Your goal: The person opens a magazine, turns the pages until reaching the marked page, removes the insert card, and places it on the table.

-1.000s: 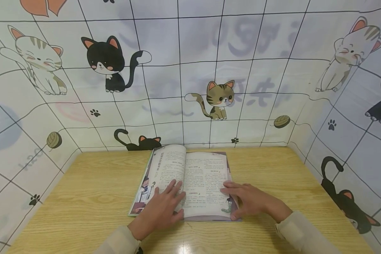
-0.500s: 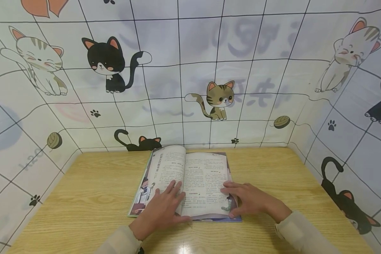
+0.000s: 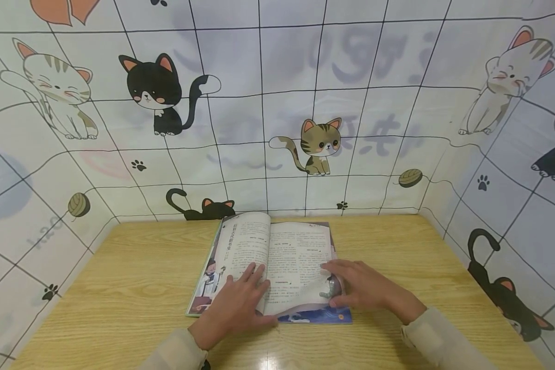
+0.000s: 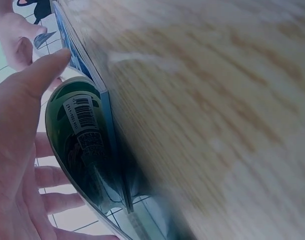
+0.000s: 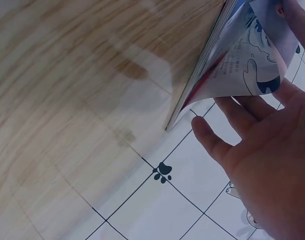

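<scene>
An open magazine (image 3: 284,246) lies on the wood-grain table (image 3: 143,277), close to the back wall (image 3: 287,61); the left hand (image 3: 236,306) rests with its fingers spread on the lower part of the left-hand page (image 3: 247,239), just beside the centre fold, its thumb pointing along the bottom edge; the right hand (image 3: 365,288) is at the lower outer corner of the right-hand page (image 3: 300,264), pinching that 1 leaf between thumb and fingers; the corner is lifted and curled, and a blue page (image 3: 321,314) shows beneath it.

In the right wrist view the raised leaf shows printed text and blue-and-white artwork on its underside; in the left wrist view the green cover (image 4: 67,145), marked with a barcode (image 4: 84,112), bows up off the table on the side where the left hand presses.

Both arms wear cream sleeves (image 3: 176,352); the wall bears a black grid with cartoon cats, among them a black-and-white cat (image 3: 153,85) and a brown tabby (image 3: 321,144); 2 yarn balls (image 3: 410,178) are printed there too.
</scene>
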A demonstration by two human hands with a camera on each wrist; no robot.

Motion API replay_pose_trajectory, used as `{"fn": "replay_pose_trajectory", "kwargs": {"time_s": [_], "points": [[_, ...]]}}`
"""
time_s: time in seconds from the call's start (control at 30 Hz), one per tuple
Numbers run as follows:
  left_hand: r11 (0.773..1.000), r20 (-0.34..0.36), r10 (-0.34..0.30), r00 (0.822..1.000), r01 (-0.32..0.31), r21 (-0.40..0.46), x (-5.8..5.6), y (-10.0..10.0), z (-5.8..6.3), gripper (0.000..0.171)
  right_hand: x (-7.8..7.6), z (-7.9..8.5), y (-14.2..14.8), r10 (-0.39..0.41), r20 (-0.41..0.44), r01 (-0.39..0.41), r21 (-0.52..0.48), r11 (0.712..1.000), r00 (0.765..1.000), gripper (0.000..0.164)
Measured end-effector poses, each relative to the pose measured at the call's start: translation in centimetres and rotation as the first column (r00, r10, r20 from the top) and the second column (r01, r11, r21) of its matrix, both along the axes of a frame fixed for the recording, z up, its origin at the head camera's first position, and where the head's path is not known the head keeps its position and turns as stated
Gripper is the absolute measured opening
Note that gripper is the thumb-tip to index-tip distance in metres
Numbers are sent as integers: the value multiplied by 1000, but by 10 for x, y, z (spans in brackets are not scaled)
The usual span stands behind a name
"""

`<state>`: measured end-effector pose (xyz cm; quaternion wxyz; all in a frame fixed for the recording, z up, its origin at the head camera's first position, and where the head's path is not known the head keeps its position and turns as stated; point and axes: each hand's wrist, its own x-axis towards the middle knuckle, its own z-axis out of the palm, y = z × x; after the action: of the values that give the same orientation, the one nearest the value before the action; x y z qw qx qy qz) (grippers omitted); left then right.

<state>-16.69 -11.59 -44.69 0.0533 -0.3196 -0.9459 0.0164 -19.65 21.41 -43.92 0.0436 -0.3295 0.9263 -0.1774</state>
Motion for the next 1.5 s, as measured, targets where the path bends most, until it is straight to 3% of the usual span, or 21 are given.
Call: {"fn": "replay_pose_trajectory", "kwargs": {"time_s": [0.17,0.43,0.7,0.97,1.23,1.4,1.5], "points": [[1000,-19,-9,1000,9,-4,-1,-1,1,79,0,3,-1,-20,-40,19,-30,999,999,86],[993,-148,-114,982,115,-5,-4,-6,2,65,3,5,0,-94,-2,93,-75,993,996,76],[962,-217,-261,941,272,20,-4,-5,6,82,4,6,0,-108,38,112,-138,984,993,55],[931,-258,-350,900,364,7,-2,-3,9,88,3,7,2,-119,47,126,-196,972,992,51],[916,-304,-400,864,380,-126,0,0,11,78,0,8,4,-140,-6,137,-143,980,990,66],[904,-360,-423,831,359,-234,1,2,9,54,-1,3,5,-156,22,157,-94,983,988,77],[902,-395,-421,816,333,-274,2,2,8,43,-1,0,5,-127,31,129,-47,991,991,82]]}}
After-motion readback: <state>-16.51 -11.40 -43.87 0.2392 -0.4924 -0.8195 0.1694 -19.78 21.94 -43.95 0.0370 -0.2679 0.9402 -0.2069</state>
